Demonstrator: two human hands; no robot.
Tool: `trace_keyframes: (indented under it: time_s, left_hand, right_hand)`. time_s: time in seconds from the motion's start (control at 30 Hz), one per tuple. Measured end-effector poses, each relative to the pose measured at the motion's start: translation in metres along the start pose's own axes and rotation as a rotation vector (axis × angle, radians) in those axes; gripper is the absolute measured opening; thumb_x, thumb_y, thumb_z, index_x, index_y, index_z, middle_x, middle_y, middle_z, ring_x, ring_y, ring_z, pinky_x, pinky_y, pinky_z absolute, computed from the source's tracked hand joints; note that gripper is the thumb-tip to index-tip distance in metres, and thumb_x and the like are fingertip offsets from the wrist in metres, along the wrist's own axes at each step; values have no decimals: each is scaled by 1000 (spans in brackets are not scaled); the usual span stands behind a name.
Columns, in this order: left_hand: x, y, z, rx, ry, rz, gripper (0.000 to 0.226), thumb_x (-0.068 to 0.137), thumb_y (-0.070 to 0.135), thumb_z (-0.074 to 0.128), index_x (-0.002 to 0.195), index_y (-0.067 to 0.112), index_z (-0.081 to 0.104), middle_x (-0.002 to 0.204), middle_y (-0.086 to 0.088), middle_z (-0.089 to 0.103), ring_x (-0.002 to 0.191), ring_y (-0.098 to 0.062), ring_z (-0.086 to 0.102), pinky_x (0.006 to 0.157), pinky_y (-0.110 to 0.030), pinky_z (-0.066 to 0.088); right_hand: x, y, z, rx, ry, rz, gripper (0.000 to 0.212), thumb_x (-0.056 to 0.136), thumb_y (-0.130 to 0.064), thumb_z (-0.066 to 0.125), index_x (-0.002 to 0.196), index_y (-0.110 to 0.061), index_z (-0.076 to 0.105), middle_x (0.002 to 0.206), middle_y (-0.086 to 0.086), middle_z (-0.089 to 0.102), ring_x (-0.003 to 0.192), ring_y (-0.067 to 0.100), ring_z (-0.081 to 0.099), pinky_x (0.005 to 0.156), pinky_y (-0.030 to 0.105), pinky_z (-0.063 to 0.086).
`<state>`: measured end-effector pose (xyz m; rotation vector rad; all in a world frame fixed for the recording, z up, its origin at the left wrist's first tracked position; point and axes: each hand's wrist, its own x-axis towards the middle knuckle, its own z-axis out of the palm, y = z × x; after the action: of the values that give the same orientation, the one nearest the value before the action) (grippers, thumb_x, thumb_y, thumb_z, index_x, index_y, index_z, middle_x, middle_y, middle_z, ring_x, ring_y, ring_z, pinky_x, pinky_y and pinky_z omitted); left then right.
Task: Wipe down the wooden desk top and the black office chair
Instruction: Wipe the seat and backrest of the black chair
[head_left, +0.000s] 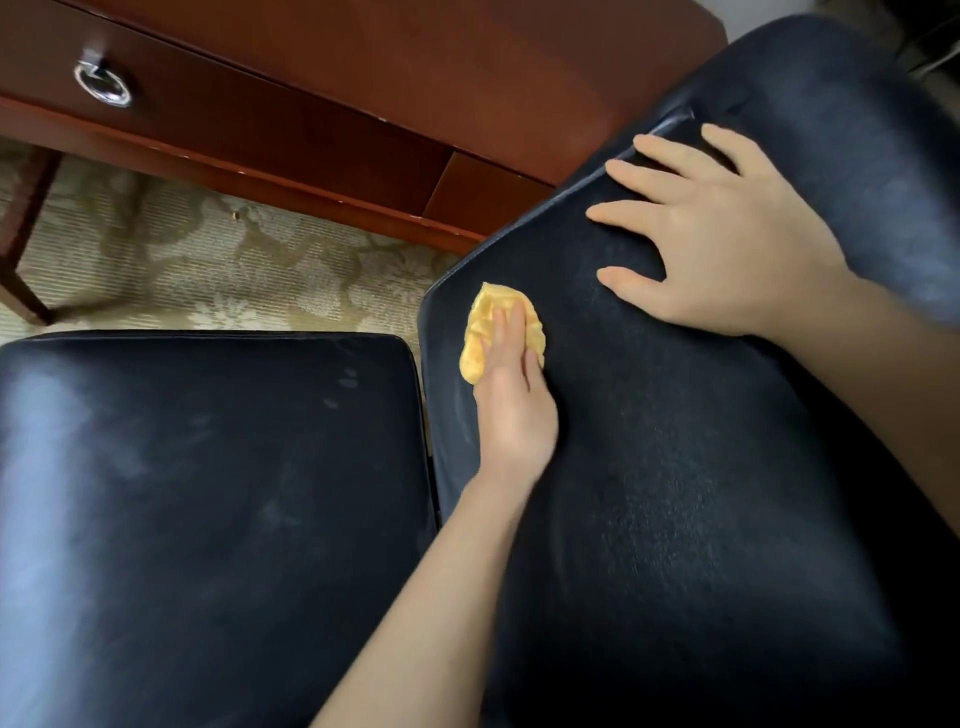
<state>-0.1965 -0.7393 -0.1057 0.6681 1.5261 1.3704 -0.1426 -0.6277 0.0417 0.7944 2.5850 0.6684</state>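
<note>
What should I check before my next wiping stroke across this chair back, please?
1. Yellow cloth pressed flat under the left hand on the backrest: ok.
2. Right hand steadying the backrest near its top: ok.
3. Cloth clean enough to go on: cannot tell.
4. Seat free of marks: not ok, pale smudges show.
5. Desk already wiped: cannot tell.

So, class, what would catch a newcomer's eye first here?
The bright yellow cloth, pressed under the left hand against the black chair's backrest at centre. Then the right hand spread flat higher on that backrest, and the reddish wooden desk behind.
</note>
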Motion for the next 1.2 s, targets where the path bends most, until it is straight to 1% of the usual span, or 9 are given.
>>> trace_keyframes:
  time_s: [0.17,0.3,0.43,0.57,0.67,0.87,0.97,1.1,1.2]
  left_hand:
    - [44,-7,-6,-18,106,-82,48,102,15,32,148,26,26,151,-3,34,138,-19,32,106,-18,19]
    - [76,-20,-14,-25,145,-96,47,102,14,33,147,25,29,150,-1,36,138,-16,32,110,-17,20]
    - [100,-36,-25,30,152,-111,47,101,15,33,147,26,31,147,-2,39,135,-18,35,93,-9,19]
    - [125,-50,-38,-108,114,-200,46,102,13,32,147,21,32,149,2,37,136,-15,33,112,-22,20]
    - [132,-64,-46,-165,74,-226,45,102,11,31,146,19,33,149,3,36,135,-13,34,116,-30,23]
    - [101,-110,-44,-256,20,-364,44,102,11,29,144,20,39,138,-4,50,126,-20,48,110,-40,36]
    - [69,-128,-38,-262,8,-367,42,102,11,30,141,22,44,129,2,57,117,-15,53,107,-36,39]
    - [37,-139,-33,-247,17,-370,41,102,14,33,142,25,42,132,8,52,117,-10,49,109,-34,36]
    - [6,-143,-31,-202,6,-341,42,102,16,35,142,28,41,139,9,47,126,-11,44,112,-34,32]
  right_hand:
    - [1,3,4,-10,11,-4,63,85,-56,31,131,-21,56,145,7,44,141,24,28,115,51,14]
    - [3,4,7,-17,-13,0,64,85,-57,32,133,-22,53,147,6,42,142,23,25,116,50,13]
    - [3,6,8,-29,-6,-5,64,85,-58,31,135,-23,52,148,5,41,142,23,24,116,50,12]
    - [3,6,9,-38,4,-10,64,85,-58,32,134,-22,52,147,6,41,142,23,25,116,51,12]
    - [3,6,10,-46,5,-11,64,84,-59,32,134,-23,52,147,5,42,142,23,25,116,50,13]
    - [5,6,10,-80,18,-9,65,83,-59,31,134,-24,53,146,4,43,141,22,28,116,49,14]
    - [4,5,7,-93,9,-15,66,82,-60,30,134,-25,53,146,4,43,140,22,28,115,48,15]
    - [4,1,2,-98,-9,-19,68,81,-60,28,134,-24,52,147,5,42,140,23,28,112,48,17]
    - [1,-1,0,-130,-24,-40,61,87,-58,33,130,-21,55,141,7,48,135,27,34,108,49,28]
